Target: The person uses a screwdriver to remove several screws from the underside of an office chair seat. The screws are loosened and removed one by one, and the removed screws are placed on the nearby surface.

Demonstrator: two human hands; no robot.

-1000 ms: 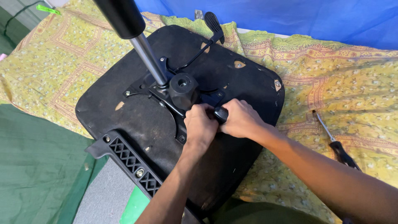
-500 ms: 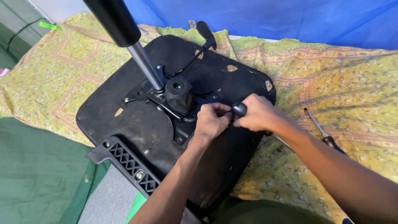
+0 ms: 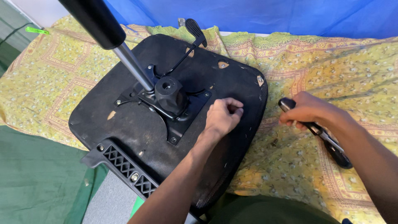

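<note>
A: Head view — what has changed in the last second?

B: The right hand (image 3: pixel 306 111) has come away from the black mounting plate (image 3: pixel 174 108) on the upturned chair seat (image 3: pixel 137 128). It now sits out over the yellow patterned bedspread (image 3: pixel 352 83), its grip clenched around a black-handled tool (image 3: pixel 287 103)

A: And the screwdriver?

B: A screwdriver (image 3: pixel 333 147) lies on the spread just under that wrist; whether the hand touches it I cannot tell

A: The other hand?

B: The left hand (image 3: pixel 222 116) stays on the seat beside the plate's corner, fingers curled in. It seems to pinch something small, though the contents are hidden

A: So where does that leave the work?

B: I judge the turning at the plate is paused, with the tool pulled clear. The plate still sits bolted around the gas cylinder (image 3: pixel 132 68), lever (image 3: pixel 192 31) pointing away
</note>
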